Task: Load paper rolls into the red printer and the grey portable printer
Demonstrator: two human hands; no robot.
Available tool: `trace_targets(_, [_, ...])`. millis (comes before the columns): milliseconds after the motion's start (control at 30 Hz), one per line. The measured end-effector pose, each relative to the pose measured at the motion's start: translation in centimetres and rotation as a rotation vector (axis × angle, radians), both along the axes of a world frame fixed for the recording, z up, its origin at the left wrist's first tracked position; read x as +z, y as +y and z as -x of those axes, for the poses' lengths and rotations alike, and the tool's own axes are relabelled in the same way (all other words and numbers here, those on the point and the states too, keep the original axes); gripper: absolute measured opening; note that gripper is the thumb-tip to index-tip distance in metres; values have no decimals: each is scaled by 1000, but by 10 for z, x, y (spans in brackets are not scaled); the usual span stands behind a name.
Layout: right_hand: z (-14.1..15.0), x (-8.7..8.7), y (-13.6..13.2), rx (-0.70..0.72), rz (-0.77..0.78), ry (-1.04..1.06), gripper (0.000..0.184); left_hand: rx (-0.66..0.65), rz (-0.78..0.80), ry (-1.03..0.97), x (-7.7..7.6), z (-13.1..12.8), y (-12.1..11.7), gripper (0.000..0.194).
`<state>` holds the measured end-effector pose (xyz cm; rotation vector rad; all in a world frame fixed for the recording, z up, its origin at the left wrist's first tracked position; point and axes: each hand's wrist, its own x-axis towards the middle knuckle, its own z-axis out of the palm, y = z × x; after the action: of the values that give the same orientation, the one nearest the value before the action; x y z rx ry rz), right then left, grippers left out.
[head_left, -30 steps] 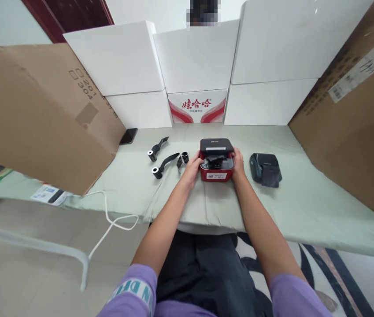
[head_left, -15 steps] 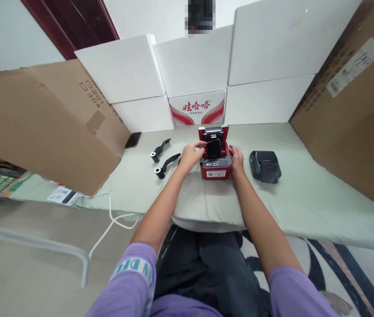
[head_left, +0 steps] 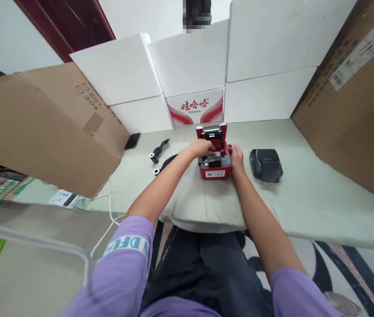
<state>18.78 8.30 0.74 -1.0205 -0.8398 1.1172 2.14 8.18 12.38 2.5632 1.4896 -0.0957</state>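
Observation:
A small red label printer [head_left: 215,173] stands on the cloth-covered table, its lid [head_left: 212,133] tilted up and back. My left hand [head_left: 203,149] reaches into its compartment from the left, fingers bent down around what looks like a paper roll, mostly hidden. The roll's black strip [head_left: 213,160] lies over the printer's front rim. My right hand [head_left: 237,158] steadies the printer's right side, fingers curled against it. To the left lie two black rolls with white ends; the farther roll [head_left: 154,157] has its tail loose, and the nearer roll [head_left: 157,171] is partly behind my left forearm.
A dark printer [head_left: 266,165] sits on the right. A black phone [head_left: 132,141] lies at the back left beside a cardboard panel [head_left: 51,127]. White boxes [head_left: 190,61] wall off the back, and another cardboard panel [head_left: 355,110] closes the right. A white cable [head_left: 110,207] hangs over the front edge.
My left hand has moved right and down into the printer's compartment. The black strip that stood up there now lies forward over the front rim. My right hand stays at the printer's side.

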Motion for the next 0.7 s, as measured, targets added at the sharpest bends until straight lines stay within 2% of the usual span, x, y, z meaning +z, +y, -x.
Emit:
trace_targets(100, [-1,0,1,10,-6,-6,25,48,27,-29,5,-6,-3,30])
trace_targets(233, [-1,1,1,9,-7,-2,27,61,-10,-207,19,1,-26,24])
trace_targets(300, [0,0,1,7,-16,-9,29,95,-41,-378,27,14,-41,26])
trace_targets(433, [1,0,1,16,-18,11,27,288,-59,-911,34,62,-63,53])
trace_targets(500, [2,0,1,19,-27,13,25,382,-92,-1100,29,91,-65,57])
trace_targets(567, [2,0,1,20,-32,9,24,482,-83,-1234,19,117,-63,50])
trace_targets(633, [1,-2,1,17,-30,4,24,612,-80,-1300,6,136,-59,43])
trace_targets(700, [0,-4,3,30,-51,-32,26,749,-150,-1271,-7,148,-53,38])
